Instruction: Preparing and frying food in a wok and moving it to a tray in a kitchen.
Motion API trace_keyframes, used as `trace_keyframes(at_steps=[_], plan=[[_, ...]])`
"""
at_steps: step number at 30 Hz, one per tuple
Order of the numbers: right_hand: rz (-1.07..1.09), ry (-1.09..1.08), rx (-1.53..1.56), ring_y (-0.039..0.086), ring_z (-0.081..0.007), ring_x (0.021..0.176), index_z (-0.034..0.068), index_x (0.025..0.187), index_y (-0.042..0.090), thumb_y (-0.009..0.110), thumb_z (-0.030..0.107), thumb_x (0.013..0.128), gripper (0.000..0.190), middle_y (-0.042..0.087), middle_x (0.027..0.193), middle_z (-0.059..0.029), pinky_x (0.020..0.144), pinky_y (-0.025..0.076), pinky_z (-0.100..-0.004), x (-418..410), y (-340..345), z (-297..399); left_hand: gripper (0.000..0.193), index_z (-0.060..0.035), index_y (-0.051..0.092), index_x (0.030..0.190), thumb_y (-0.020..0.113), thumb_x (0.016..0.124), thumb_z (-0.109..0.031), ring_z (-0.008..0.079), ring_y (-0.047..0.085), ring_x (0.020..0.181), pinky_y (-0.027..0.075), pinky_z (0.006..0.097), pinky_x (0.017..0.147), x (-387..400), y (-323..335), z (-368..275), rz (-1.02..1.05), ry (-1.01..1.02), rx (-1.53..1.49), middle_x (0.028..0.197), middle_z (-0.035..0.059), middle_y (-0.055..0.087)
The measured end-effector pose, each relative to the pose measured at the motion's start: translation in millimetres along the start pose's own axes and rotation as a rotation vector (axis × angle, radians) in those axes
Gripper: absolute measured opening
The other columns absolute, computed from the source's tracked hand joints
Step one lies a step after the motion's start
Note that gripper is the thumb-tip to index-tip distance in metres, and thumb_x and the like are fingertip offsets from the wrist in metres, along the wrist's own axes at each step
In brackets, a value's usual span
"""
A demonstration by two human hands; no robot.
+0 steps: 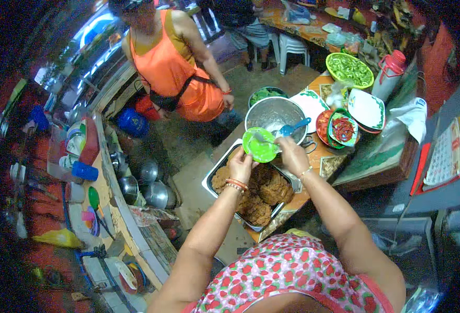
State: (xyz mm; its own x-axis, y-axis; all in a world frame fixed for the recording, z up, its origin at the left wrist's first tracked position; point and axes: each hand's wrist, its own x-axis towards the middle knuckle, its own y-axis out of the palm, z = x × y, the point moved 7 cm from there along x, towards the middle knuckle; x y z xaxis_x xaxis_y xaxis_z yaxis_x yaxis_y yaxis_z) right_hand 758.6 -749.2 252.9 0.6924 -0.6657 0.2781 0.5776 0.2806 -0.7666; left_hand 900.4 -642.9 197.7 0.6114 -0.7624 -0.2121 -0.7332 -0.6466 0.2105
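My left hand [241, 166] holds a small green plastic bowl [264, 153] tilted by its rim, above a metal tray [210, 182] of brown fried food [272, 187]. Close at its right side, my right hand [292, 154] grips the handle of a spoon [260, 137] whose head lies in the green bowl. Just beyond both hands stands a large steel bowl [267, 111] with whitish residue inside. A blue plastic scoop [294, 126] rests in that bowl, its handle over the rim. The scissors [311, 144] lie right of my right hand, partly hidden.
On the table [333, 156] stand a dish of sliced red peppers [343, 129], white plates [367, 109], a basket of sliced green vegetables [349, 70] and a flask [388, 78]. A person in an orange apron [175, 74] stands across to the left. Steel pots [157, 193] sit lower left.
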Motion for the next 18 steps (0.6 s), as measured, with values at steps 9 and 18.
trace_keyframes(at_steps=[9, 18], plan=[[0.067, -0.043, 0.267, 0.056, -0.0356, 0.084, 0.006, 0.096, 0.053, 0.048, 0.002, 0.083, 0.015, 0.055, 0.091, -0.0158, 0.071, 0.044, -0.0426, 14.3, -2.3, -23.5, 0.035, -0.0032, 0.048, 0.121, 0.045, 0.086, -0.003, 0.0147, 0.059, 0.092, 0.053, 0.0255, 0.073, 46.8, 5.3, 21.5, 0.047, -0.102, 0.011, 0.110, 0.0051, 0.057], [0.130, 0.085, 0.083, 0.058, -0.0373, 0.083, 0.009, 0.099, 0.052, 0.043, 0.006, 0.083, 0.019, 0.056, 0.099, -0.0168, 0.069, 0.046, -0.0445, 30.3, 2.9, -55.7, 0.037, -0.0015, 0.048, 0.122, 0.047, 0.085, -0.003, 0.0123, 0.060, 0.087, 0.055, 0.0237, 0.067, 55.9, 20.9, 16.2, 0.033, -0.115, 0.128, 0.107, 0.0042, 0.058]])
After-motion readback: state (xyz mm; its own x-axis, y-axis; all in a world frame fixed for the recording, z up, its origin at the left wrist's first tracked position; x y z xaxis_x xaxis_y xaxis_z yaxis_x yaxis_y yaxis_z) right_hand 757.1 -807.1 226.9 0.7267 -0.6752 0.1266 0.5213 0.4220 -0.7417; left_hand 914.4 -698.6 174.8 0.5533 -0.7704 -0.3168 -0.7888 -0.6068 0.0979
